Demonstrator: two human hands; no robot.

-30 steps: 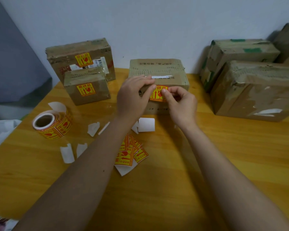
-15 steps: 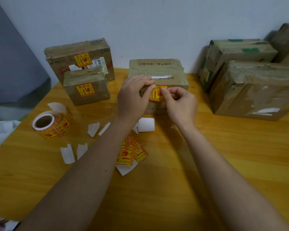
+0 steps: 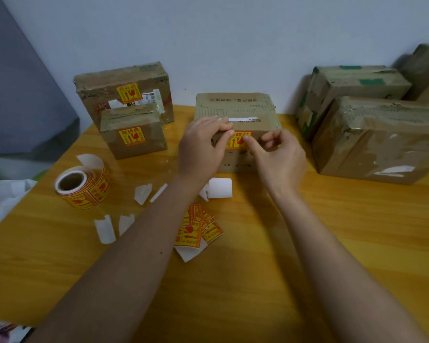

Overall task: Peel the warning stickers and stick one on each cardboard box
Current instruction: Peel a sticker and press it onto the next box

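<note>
A cardboard box (image 3: 235, 105) stands at the middle back of the wooden table. A yellow and red warning sticker (image 3: 238, 141) lies on its front face. My left hand (image 3: 201, 149) rests against the box's front left, its thumb on the sticker's left edge. My right hand (image 3: 280, 157) presses its thumb on the sticker's right side, the other fingers curled. Two boxes on the left, the large box (image 3: 124, 87) and the small box (image 3: 134, 139), each carry a sticker. Cut stickers (image 3: 198, 229) lie in a pile between my forearms.
A sticker roll (image 3: 84, 186) sits at the left. White backing scraps (image 3: 104, 229) are scattered around it, and one backing sheet (image 3: 219, 188) lies below the middle box. Three more boxes (image 3: 377, 139) stand at the right, without stickers visible. The wall is right behind.
My right hand has opened a little and its thumb has slid across the sticker on the middle box. The left hand has stayed in place.
</note>
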